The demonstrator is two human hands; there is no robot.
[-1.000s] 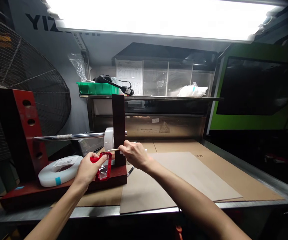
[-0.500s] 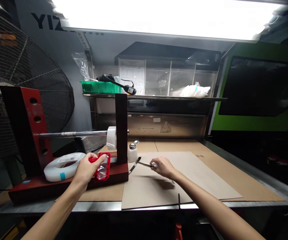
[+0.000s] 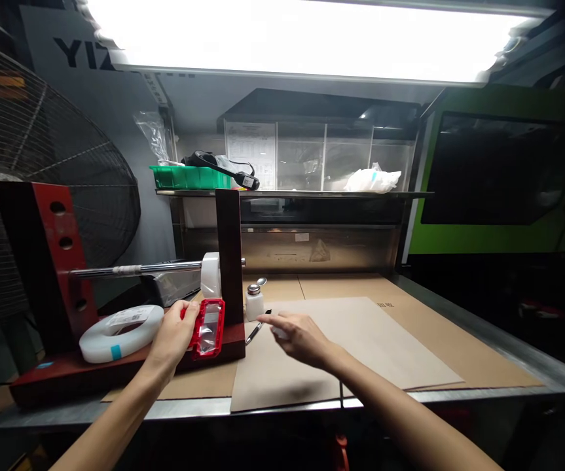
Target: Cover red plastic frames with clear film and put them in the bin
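Left of centre, the left hand (image 3: 173,335) pinches a red case (image 3: 210,328); right of it, the right hand (image 3: 299,337) hovers by a pen (image 3: 255,333), grip unclear.

The red case (image 3: 221,327) looks like shiny, see-through plastic. On the left, the rod (image 3: 177,266) is smooth, shiny metal and the big roll (image 3: 90,345) looks like smooth, milky plastic. The big sheet (image 3: 326,350) is dull, tan cardboard.
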